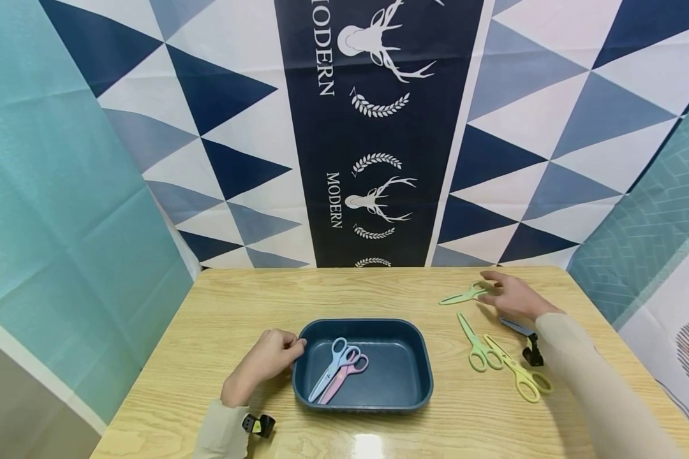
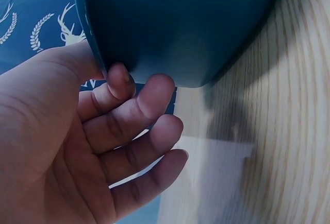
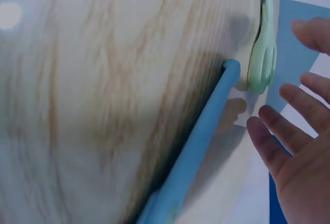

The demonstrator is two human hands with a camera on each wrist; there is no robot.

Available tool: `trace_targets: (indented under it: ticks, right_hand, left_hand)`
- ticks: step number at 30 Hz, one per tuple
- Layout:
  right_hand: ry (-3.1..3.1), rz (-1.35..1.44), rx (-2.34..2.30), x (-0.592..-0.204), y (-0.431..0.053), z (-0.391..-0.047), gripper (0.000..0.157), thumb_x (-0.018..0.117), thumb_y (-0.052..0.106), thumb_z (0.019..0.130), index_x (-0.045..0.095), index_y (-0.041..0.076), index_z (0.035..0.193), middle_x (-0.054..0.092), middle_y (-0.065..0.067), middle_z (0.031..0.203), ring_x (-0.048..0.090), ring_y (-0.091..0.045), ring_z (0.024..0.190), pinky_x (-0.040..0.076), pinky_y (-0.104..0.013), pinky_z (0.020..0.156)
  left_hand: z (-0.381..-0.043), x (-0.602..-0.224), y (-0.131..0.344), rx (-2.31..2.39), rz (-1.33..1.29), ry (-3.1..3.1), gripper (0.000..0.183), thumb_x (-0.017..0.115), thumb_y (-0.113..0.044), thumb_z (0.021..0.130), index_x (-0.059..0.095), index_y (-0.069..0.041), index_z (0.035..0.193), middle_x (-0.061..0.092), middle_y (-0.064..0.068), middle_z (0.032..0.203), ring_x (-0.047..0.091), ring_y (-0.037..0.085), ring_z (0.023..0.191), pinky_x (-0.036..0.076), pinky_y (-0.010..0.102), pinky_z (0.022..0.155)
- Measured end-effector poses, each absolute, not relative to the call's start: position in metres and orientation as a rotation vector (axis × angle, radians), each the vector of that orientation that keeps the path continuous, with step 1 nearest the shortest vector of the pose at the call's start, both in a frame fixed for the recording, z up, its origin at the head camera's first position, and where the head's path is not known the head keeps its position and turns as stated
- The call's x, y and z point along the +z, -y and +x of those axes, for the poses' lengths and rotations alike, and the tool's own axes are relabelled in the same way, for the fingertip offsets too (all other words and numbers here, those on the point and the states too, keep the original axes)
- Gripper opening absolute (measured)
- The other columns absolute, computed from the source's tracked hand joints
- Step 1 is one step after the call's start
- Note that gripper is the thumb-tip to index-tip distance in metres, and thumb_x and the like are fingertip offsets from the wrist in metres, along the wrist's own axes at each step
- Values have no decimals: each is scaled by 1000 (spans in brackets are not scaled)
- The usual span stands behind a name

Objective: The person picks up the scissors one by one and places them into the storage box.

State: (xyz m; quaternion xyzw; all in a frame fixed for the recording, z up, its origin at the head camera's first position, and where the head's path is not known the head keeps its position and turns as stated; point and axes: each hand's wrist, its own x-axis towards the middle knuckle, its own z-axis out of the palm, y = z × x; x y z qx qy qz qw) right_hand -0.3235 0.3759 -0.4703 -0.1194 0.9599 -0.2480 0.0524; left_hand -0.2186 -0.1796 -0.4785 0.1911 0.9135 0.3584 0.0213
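Note:
My left hand pinches the left rim of a dark blue tray between thumb and index finger; in the left wrist view its other fingers lie loosely bent below the wall. Inside the tray, light blue scissors lie partly over pink scissors. My right hand hovers at the back right with fingers spread, by the handles of pale green scissors. In the right wrist view a gap shows between its fingers and those green scissors. Blue scissors lie nearer, partly hidden under the right forearm in the head view.
Another pair of green scissors and yellow scissors lie right of the tray, close together. The wooden table ends at a patterned cloth backdrop, with light teal panels on both sides.

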Motion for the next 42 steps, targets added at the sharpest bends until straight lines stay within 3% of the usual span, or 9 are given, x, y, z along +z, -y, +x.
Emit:
trace_targets:
  ticks: [11,25,33,42]
  right_hand:
    - [-2928,-372,-910,-478,-378,-329,54,63,18,100,48,-4,147,52,-32,144,57,-53,123,46,-65,99]
    - [-2932,-320,-936,-488,-379,-334,40,62,11,101,59,-3,138,60,-30,137,56,-53,124,47,-64,99]
    - [-2955,-352,-912,-491,-377,-336,34,63,5,98,64,-6,130,64,-31,127,63,-46,111,51,-59,93]
    - [-2967,-410,-834,-493,-378,-339,28,67,6,96,70,-8,121,64,-32,123,60,-50,112,51,-61,93]
  left_hand:
    - [-219,-479,180,1111,600,-2835,46,61,-21,102,52,-15,57,50,-11,52,47,3,46,38,20,50]
    - [-219,-479,180,1111,585,-2832,47,61,-20,102,51,-18,56,49,-13,51,45,2,46,36,19,50]
    - [-219,-479,180,1098,589,-2830,47,60,-20,102,50,-17,56,50,-13,51,46,3,46,37,19,50]
    - [-219,-479,180,1089,596,-2828,46,60,-20,102,51,-17,57,49,-13,51,45,2,46,36,19,50]
